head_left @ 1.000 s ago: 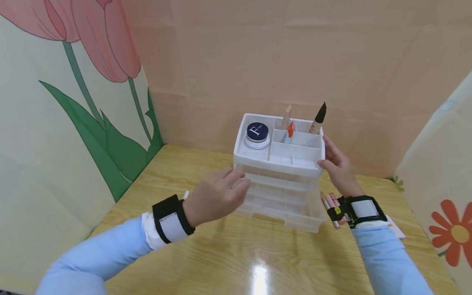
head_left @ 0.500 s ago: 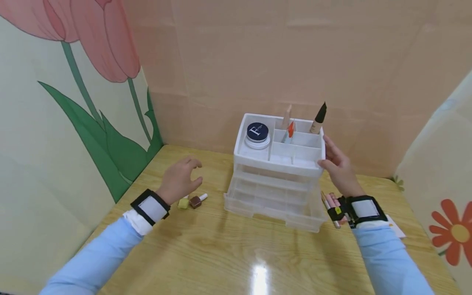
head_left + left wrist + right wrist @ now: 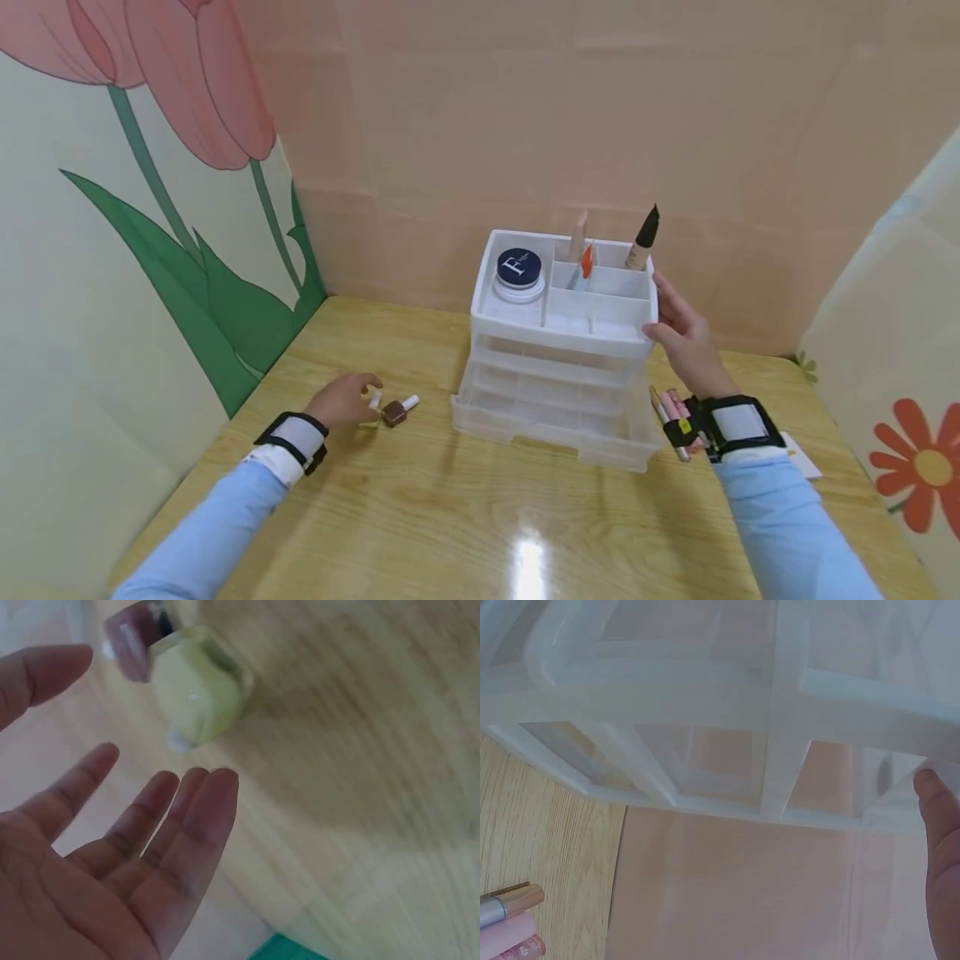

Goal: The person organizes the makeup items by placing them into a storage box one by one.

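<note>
Jar (image 3: 522, 274) lid reads "F"; right hand (image 3: 678, 336) steadying organizer (image 3: 558, 353).

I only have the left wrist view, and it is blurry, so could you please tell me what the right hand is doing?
Observer: The right hand rests against the top right corner of the white drawer organiser, fingers fairly straight.
Operator: Thank you. How close is the left hand to the little bottles?
Observer: In the head view the left hand is at the yellow-green nail polish bottle; whether it touches is unclear. The brown bottle lies just beyond.
Operator: Is a drawer open?
Observer: The bottom drawer sticks out toward the person.
</note>
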